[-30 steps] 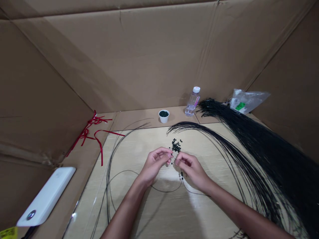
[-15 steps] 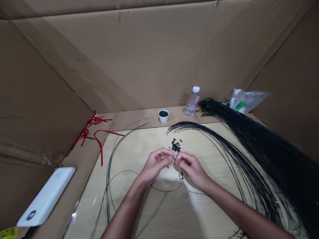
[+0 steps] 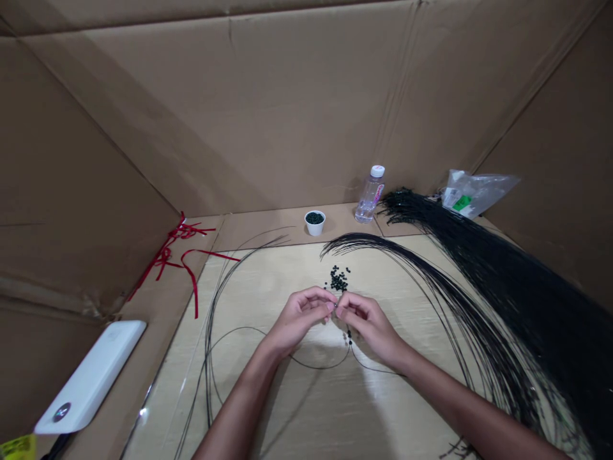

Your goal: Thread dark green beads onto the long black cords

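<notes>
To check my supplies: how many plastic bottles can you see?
1: a clear plastic bottle with white cap, standing on cardboard behind the board, right of a white cup. No other shows.

The left hand (image 3: 299,316) and right hand (image 3: 368,326) meet above the middle of the table (image 3: 306,421), with loose beads (image 3: 338,280) just beyond them at 12 o'clock. Further out at 12 o'clock, a cup (image 3: 315,222) stands on a cardboard ledge (image 3: 268,223) behind the table, with a bottle (image 3: 370,195) just beside it towards 1 o'clock. A bundle of cords (image 3: 507,281) lies across the table's right side at 2 to 3 o'clock, below a plastic bag (image 3: 472,195). A ribbon (image 3: 167,255) lies at 10 o'clock, and a power bank (image 3: 90,377) at 8 o'clock, both left of the table.
</notes>
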{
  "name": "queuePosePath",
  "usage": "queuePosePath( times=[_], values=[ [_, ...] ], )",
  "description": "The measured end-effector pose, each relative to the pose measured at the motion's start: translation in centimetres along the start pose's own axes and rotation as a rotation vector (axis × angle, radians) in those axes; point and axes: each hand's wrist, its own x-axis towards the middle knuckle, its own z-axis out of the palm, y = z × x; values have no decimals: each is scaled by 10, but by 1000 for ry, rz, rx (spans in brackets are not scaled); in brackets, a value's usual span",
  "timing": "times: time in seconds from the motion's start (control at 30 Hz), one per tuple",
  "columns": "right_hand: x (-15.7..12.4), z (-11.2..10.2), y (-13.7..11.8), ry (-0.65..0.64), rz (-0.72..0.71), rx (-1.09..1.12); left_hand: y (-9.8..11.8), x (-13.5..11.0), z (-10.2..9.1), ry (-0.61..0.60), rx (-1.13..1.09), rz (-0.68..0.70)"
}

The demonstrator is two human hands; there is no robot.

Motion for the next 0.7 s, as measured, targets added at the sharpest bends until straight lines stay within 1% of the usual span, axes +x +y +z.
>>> queuePosePath(
  times=[0.37, 0.7],
  values=[
    [0, -1, 3, -14, -2, 11, -3, 0, -3, -19, 7, -4],
    [0, -1, 4, -38, -12, 45, 2, 0, 2, -10, -27, 0]
  ],
)
